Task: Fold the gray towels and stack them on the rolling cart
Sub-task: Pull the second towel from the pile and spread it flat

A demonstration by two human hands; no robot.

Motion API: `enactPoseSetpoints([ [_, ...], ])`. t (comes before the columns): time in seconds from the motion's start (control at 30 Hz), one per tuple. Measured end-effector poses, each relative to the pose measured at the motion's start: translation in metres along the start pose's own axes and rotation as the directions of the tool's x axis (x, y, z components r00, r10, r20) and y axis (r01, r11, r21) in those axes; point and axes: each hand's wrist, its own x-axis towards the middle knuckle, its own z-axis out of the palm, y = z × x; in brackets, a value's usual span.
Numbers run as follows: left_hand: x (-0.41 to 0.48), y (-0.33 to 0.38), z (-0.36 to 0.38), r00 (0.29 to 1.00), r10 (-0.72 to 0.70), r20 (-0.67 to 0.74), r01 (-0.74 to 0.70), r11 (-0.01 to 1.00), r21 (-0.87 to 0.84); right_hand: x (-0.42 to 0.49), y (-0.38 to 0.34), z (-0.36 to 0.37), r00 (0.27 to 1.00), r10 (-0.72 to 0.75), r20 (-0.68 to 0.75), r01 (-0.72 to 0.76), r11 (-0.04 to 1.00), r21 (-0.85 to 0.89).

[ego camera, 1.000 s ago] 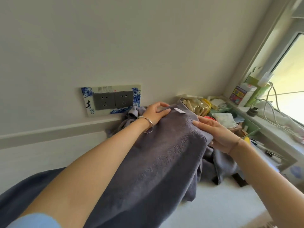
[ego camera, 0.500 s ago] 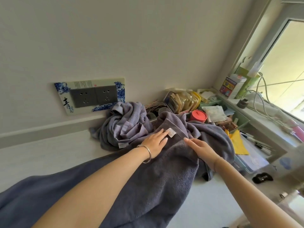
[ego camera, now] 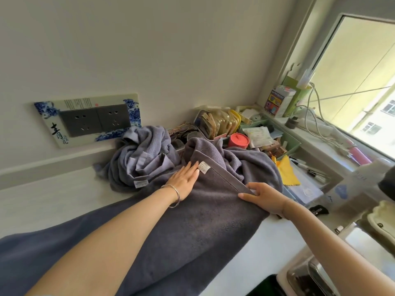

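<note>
In the head view, the gray towel point(ego camera: 213, 223), cut off at the frame's lower edge, is pressed onto the table point(ego camera: 42, 201) by the flat, straight-fingered left hand point(ego camera: 185, 178) and right hand point(ego camera: 265, 197).

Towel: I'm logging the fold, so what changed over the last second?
The hem of the towel came down from socket height and now lies on the surface. The left hand, which held the hem up, presses flat beside the label. The right hand moved down with the hem to its near end; its grip is unclear. The crumpled towel behind stayed put.
</note>
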Motion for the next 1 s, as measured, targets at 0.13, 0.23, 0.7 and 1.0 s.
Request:
enactPoseSetpoints([
  [0.13, -0.017, -0.007, -0.001, 0.999, 0.036, -0.010, -0.036, 0.998, 0.046, -0.008, -0.005, 0.004, 0.997, 0.031, 0.073, -0.055, 0.933, 0.356],
  [0.23, -0.032, -0.007, 0.004, 0.997, 0.072, -0.005, -0.071, 0.984, 0.161, -0.014, -0.007, 0.010, 0.976, -0.006, 0.218, -0.066, 0.946, 0.318],
  [0.7, -0.043, -0.010, 0.025, 0.997, -0.068, -0.019, 0.070, 0.987, 0.142, -0.052, 0.012, 0.006, 0.976, -0.046, 0.211, -0.023, 0.949, 0.315],
  [1.0, -0.087, -0.042, 0.024, 0.983, 0.081, -0.166, -0.052, 0.983, 0.173, -0.029, 0.043, 0.036, 0.970, 0.064, -0.233, -0.066, 0.998, -0.001],
])
